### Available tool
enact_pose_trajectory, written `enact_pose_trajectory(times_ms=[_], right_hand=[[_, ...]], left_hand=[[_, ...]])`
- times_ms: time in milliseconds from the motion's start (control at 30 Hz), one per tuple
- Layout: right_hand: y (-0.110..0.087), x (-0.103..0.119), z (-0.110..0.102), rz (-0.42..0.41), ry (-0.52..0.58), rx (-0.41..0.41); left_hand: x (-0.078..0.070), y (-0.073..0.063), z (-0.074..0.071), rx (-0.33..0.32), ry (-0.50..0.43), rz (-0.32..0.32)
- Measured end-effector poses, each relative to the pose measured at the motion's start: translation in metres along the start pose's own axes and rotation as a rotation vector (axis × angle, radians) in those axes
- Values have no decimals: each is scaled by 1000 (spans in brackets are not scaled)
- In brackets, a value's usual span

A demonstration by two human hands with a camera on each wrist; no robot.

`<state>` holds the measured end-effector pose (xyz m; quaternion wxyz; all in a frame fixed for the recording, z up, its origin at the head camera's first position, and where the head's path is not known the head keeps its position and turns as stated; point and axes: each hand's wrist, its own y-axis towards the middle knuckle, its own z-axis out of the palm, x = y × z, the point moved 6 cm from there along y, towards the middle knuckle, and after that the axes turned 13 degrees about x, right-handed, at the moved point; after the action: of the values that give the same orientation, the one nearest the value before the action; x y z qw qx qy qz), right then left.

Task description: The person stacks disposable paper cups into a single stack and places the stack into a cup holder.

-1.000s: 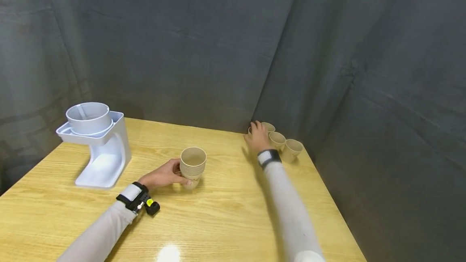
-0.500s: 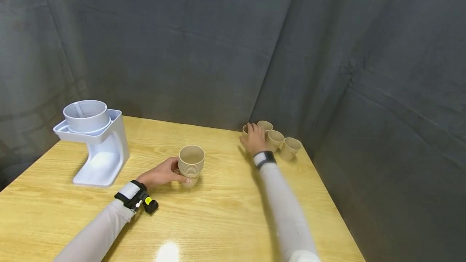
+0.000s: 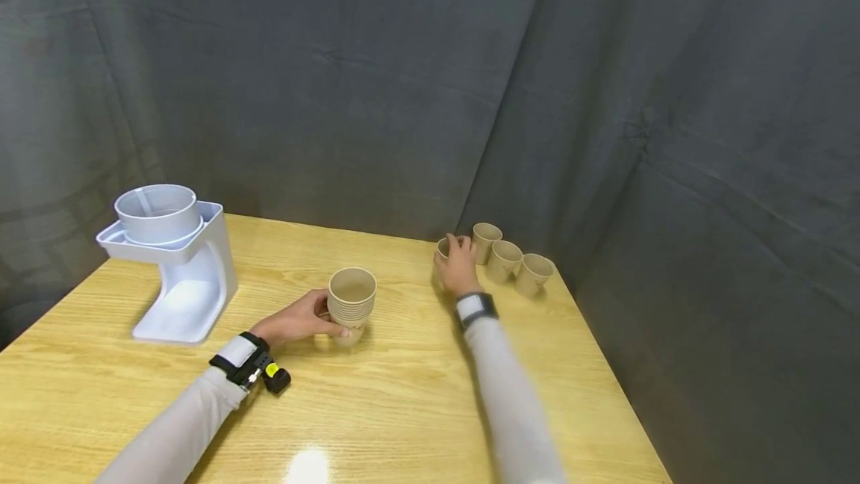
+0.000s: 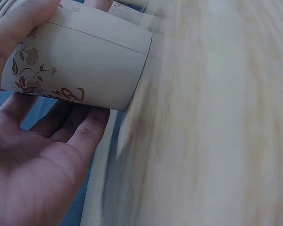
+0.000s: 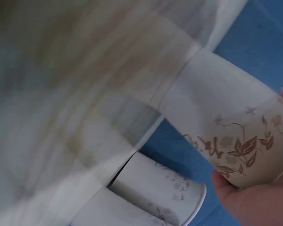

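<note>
Near the middle of the table my left hand [image 3: 302, 320] holds a stack of nested tan paper cups [image 3: 352, 308], mouths up. In the left wrist view, fingers and thumb curl round the bottom cup [image 4: 80, 52], which has a brown flower print and its base close to the wood. At the back right, my right hand [image 3: 459, 269] grips a single paper cup [image 5: 236, 127] near its rim, thumb on one side and fingers on the other. In the head view this hand covers most of that cup. Three more paper cups [image 3: 504, 263] stand upright just right of it.
A white stand [image 3: 191, 297] bearing a round white container [image 3: 161, 215] is at the table's left. Grey curtains [image 3: 322, 95] rise behind the table [image 3: 376, 409] and along its right edge.
My right hand has shifted left with its cup, and a gap has widened between it and the three standing cups. The left hand keeps its grip on the stack, nearly still.
</note>
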<state>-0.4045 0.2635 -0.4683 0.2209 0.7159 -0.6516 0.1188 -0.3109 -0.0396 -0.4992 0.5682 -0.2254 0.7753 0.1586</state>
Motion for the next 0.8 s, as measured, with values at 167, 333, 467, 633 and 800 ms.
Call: enact_pose_trajectory(times_ms=[167, 333, 467, 633, 800], right_hand=[[-6, 2, 3, 13, 47, -41], [-14, 8, 2, 22, 101, -6], [-19, 11, 0, 30, 120, 55], [-25, 17, -2, 26, 131, 150], [-26, 28, -5, -11, 101, 221]], left_hand=[[-1, -1, 0, 0, -8, -1], [-2, -1, 0, -4, 4, -9], [-3, 0, 0, 0, 7, -12], [0, 1, 0, 1, 7, -17], [2, -1, -1, -10, 21, -26]])
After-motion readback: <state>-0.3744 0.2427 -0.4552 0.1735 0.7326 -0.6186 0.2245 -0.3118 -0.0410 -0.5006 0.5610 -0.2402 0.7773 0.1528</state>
